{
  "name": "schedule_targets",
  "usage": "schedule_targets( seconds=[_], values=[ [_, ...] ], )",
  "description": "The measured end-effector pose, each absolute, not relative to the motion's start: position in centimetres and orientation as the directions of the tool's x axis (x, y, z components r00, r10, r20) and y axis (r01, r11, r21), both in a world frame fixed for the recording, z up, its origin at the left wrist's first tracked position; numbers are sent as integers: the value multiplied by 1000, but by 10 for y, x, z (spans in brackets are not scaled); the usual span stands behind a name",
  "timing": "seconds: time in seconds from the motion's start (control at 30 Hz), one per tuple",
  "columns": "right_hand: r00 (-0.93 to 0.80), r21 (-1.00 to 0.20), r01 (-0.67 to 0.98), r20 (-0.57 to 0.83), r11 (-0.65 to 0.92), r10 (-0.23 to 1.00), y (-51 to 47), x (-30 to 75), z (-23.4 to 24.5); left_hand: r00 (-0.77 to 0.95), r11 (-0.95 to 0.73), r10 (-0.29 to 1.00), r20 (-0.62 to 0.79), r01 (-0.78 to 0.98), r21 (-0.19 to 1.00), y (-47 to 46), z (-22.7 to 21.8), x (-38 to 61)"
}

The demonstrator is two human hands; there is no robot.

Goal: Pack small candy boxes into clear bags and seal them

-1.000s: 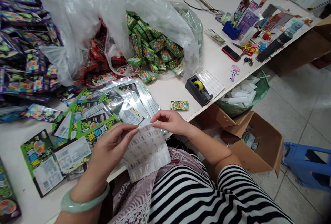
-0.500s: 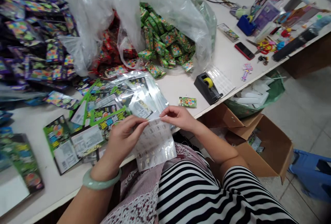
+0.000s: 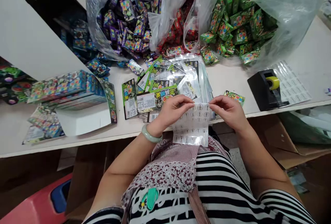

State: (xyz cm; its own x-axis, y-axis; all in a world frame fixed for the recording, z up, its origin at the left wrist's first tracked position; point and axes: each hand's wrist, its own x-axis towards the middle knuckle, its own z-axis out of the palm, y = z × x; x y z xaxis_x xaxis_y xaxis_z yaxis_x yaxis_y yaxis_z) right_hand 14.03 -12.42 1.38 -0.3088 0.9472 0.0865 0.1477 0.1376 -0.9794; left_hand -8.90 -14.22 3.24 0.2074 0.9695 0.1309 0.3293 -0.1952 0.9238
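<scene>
I find left hand (image 3: pixel 172 112) and right hand (image 3: pixel 231 111) pinching a sticker sheet (image 3: pixel 191 129) at the near edge of the bench (image 3: pixel 229 75), apparently peeling, next needing a steady pull.

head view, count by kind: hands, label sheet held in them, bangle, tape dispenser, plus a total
Hands, left hand and right hand: 2
Held label sheet: 1
Bangle: 1
Tape dispenser: 1
Total: 5
</scene>
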Motion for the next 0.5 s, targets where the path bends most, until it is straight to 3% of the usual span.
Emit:
schedule_targets(
  seconds=[0.17, 0.33, 0.5],
  values=[
    [-365, -915, 278, 182, 294, 913, -120, 141, 17, 238, -243, 957, 164, 356, 902, -143, 31, -88],
    [-380, -901, 310, 175, 304, 908, -117, 136, 11, 223, -198, 967, 122, 360, 911, -143, 27, -87],
    [-386, -786, 337, 387, 519, 837, -116, 131, 6, 181, -190, 975, 132, 353, 916, -141, 24, -89]
  ],
)
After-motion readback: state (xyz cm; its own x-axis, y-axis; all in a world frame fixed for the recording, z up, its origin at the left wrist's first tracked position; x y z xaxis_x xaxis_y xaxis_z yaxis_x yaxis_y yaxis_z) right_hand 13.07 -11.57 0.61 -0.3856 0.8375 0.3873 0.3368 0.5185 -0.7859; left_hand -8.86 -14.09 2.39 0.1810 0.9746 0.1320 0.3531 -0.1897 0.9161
